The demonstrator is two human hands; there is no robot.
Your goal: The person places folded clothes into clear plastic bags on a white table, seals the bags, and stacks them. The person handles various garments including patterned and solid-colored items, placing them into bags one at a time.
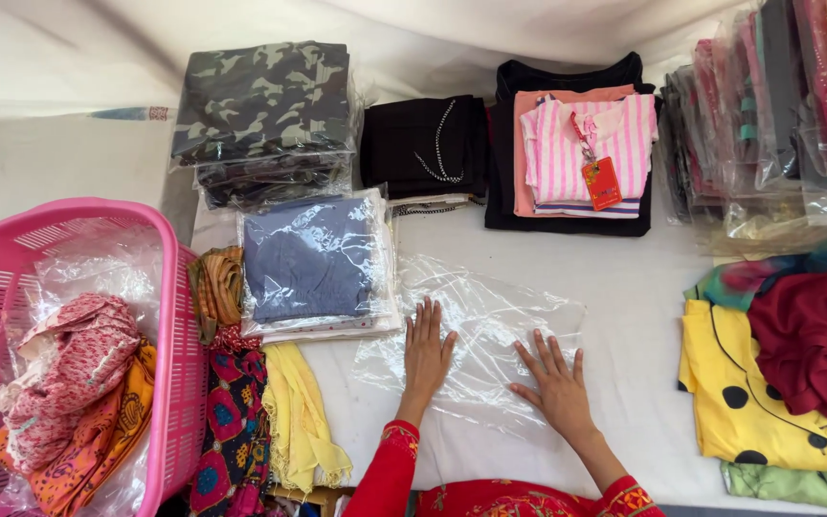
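- Your left hand (pixel 427 350) lies flat, fingers spread wide, pressing on the clear plastic bag (pixel 476 330); it grips nothing.
- Your right hand (pixel 554 381) is likewise splayed flat on the bag's near right part.
- The bag lies on the white table cover (pixel 624 287), just right of a bagged grey-blue garment (pixel 313 258); it looks empty, though glare makes that hard to confirm.
- A pink basket (pixel 176 316) of printed cloth stands at far left.
- A yellow dotted garment (pixel 748 383) lies well to the right.
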